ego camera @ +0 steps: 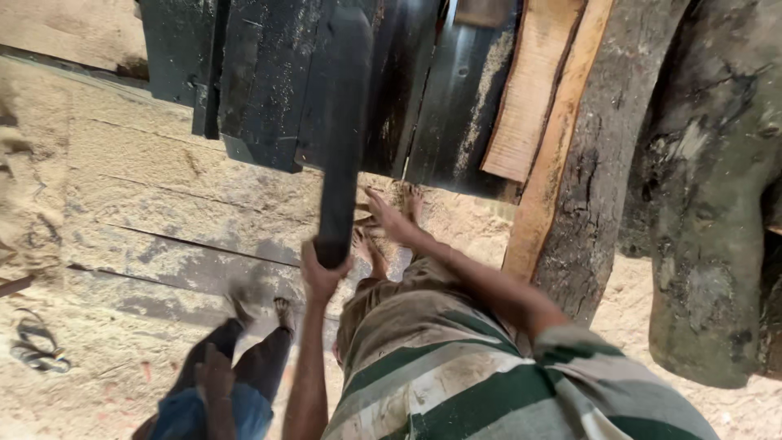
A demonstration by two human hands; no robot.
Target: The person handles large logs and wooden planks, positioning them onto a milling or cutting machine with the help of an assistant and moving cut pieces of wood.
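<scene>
The left hand [319, 273] has its fingers clamped on the lower end of a long dark bar [342, 138], a thick, matt black length, dusted pale with sawdust along its edge. The bar runs up from the hand and lies across the black machine body [261, 90], whose plates carry streaks of sawdust. The right hand [383, 213], just right of the bar's lower end, reaches forward with its fingers apart, holding nothing. Right of the bar, well apart from it, a rough-barked log [599, 163] leans with a pale sawn slab [533, 90] against it. Left of the bar lie worn planks [163, 212] under sawdust. Below the bar's held end, another person's dark trousers [244, 358] show.
</scene>
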